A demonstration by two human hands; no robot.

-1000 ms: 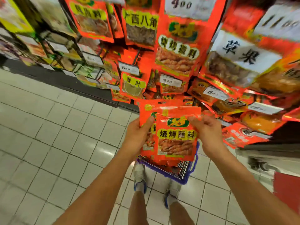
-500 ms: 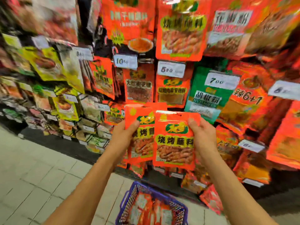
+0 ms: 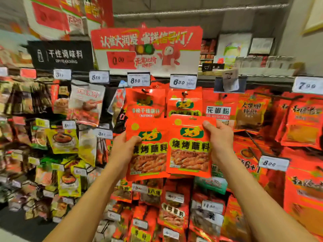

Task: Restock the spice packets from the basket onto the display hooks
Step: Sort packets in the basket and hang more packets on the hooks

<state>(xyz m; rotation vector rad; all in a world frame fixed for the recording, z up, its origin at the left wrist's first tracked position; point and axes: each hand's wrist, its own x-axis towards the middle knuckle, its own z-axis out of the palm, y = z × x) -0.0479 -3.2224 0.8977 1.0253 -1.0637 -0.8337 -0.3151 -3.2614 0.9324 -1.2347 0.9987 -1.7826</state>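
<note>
Two matching red spice packets with green logos and yellow lettering are raised in front of the display. My left hand (image 3: 122, 149) grips the left packet (image 3: 148, 154) by its left edge. My right hand (image 3: 218, 142) grips the right packet (image 3: 190, 151) by its right edge, and this packet overlaps the left one. Just above them, packets of the same kind (image 3: 184, 103) hang on a hook (image 3: 183, 93) under a 6.80 price tag (image 3: 183, 82). The basket is out of view.
Rows of hooks carry red, yellow and green spice packets on every side, with price tags at the hook tips. A neighbouring red packet (image 3: 145, 103) hangs to the left under an 8.80 tag. A red promotional sign (image 3: 146, 49) and a black aisle sign (image 3: 61, 55) top the display.
Both hands have lifted the two packets from waist height above the basket up to the top row of hooks. The view tilted upward, and the basket and floor dropped out of sight.
</note>
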